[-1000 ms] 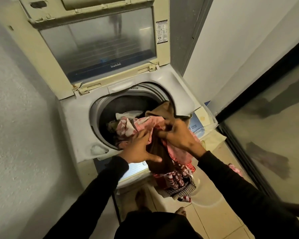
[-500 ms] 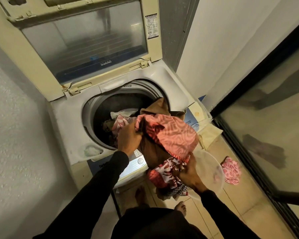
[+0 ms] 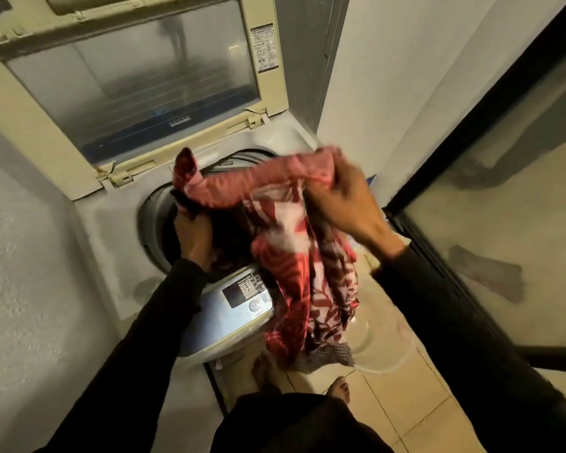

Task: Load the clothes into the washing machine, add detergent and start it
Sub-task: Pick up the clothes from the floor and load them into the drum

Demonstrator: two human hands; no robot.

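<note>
Overhead, then, line by line:

Clothes (image 3: 294, 256): a bunch of red, pink and white patterned cloth, blurred by motion. Its top edge is stretched between the two hands above the drum opening; the rest hangs down in folds over the front of the machine, in front of the control panel's right end, with the lowest hem near the floor. A darker, checked piece shows at the bottom of the bunch.

Left hand (image 3: 193, 237): at the left rim of the drum, fingers curled round a dark end of the cloth, from which a red flap sticks up.

Right hand (image 3: 347, 204): raised over the right side of the opening, fingers and thumb clamped on the pink top edge of the cloth.

Washing machine (image 3: 111, 223): a white top-loader set against the wall.

Lid (image 3: 138, 76): yellowed frame with a glass pane, standing open and tilted back.

Drum (image 3: 154, 217): only its grey left rim shows; the cloth hides the inside.

Control panel (image 3: 242, 295): blue-grey, with small buttons and a round knob, at the front edge.

Basin (image 3: 383, 348): clear plastic, on the tiled floor just right of the machine, partly behind the hanging cloth.

Feet (image 3: 340, 389): bare, on the tiles before the machine.

Sleeves (image 3: 138, 338): black, on both arms.
</note>
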